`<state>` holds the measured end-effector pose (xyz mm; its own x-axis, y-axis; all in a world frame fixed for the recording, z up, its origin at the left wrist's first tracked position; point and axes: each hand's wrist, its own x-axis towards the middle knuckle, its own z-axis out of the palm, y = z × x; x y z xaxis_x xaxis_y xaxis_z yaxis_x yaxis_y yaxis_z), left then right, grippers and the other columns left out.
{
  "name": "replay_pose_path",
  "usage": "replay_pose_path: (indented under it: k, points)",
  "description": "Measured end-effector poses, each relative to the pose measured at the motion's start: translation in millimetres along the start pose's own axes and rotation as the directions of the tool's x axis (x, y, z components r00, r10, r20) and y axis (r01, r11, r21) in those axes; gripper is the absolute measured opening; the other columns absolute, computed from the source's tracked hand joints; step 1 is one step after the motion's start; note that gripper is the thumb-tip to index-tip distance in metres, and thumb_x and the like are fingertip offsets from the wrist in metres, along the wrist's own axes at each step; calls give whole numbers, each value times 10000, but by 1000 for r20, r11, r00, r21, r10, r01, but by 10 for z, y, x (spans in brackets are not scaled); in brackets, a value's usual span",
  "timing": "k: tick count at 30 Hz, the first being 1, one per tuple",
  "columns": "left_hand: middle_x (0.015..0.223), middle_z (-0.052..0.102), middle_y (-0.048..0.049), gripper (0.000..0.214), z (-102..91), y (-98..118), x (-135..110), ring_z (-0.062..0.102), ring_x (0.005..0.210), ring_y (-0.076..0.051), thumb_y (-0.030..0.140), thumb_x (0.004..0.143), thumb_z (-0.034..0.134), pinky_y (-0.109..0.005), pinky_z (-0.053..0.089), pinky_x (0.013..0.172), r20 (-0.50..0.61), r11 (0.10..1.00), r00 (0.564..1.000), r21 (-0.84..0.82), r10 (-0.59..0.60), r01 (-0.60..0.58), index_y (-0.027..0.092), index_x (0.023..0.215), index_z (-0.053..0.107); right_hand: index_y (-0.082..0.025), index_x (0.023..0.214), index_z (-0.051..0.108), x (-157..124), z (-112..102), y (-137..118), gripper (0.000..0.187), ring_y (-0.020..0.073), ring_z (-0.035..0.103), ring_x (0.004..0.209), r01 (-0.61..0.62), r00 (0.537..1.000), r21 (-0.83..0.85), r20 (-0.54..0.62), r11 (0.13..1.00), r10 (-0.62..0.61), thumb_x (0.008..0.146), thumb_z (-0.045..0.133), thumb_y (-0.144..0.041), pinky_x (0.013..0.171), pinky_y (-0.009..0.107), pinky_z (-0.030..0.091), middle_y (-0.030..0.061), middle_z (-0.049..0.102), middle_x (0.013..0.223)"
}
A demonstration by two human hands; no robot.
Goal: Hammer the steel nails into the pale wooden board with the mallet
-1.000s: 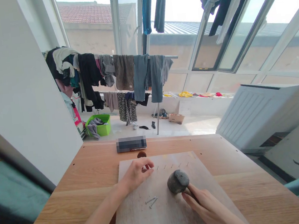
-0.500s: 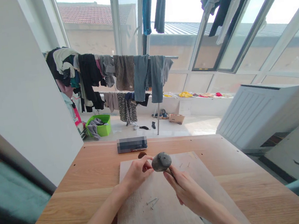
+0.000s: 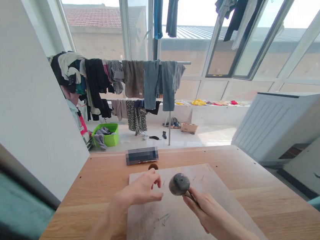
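My right hand (image 3: pixel 209 207) is wrapped round the handle of a rubber mallet (image 3: pixel 179 184), whose dark, rounded head is held above a pale wooden board (image 3: pixel 190 230). Left of the mallet, my left hand (image 3: pixel 144 187) hovers over the board with thumb and fingers apart, holding nothing. A thin nail (image 3: pixel 164 182) stands up from the board just beyond my left fingertips. Farther right, two more nails (image 3: pixel 202 177) stick up near the board's far edge. Several loose nails (image 3: pixel 164 219) lie on the board between my forearms.
Under the board is a wooden table (image 3: pixel 98 188). A dark, blurred-out box (image 3: pixel 141 156) and a round brown object (image 3: pixel 153 167) sit beyond the board. Past the table stand a clothes rack (image 3: pixel 182 62) with laundry and a green basket (image 3: pixel 112 140). A white cabinet (image 3: pixel 267 123) is on the right.
My left hand has drawn back to the left and its fingers have spread, baring an upright nail. The mallet in my right hand has shifted slightly right and nearer to me.
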<state>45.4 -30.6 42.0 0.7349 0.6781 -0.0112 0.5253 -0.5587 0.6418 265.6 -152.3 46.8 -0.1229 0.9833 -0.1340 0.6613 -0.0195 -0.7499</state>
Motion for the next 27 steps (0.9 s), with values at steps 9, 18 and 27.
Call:
replay_pose_path:
  k: [9, 18, 27]
  points:
    - [904, 641, -45, 106, 139, 423, -163, 578, 671, -197, 144, 610, 712, -295, 416, 568, 276, 947, 961, 311, -8, -81, 205, 646, 633, -238, 1023, 552, -148, 67, 87, 294, 165, 497, 447, -68, 998, -60, 7, 996, 69, 1020, 298, -384, 524, 259, 386, -64, 507, 570]
    - [756, 689, -10, 233, -148, 243, -126, 624, 675, -187, 100, 780, 538, -251, 376, 586, 5, 976, 999, 214, -33, 31, 221, 929, 669, -229, 1048, 592, -141, 84, 121, 336, 247, 652, 727, -44, 998, -147, -55, 988, 36, 1014, 299, -388, 680, 304, 411, 29, 678, 746]
    - [807, 715, -33, 173, -196, -107, -26, 650, 744, -176, 141, 847, 541, -235, 399, 657, -94, 982, 995, 183, -20, 37, 185, 796, 701, -222, 1099, 580, -136, 92, 141, 361, 258, 678, 805, -45, 999, -160, -8, 986, 45, 1029, 283, -415, 709, 307, 418, 56, 720, 837]
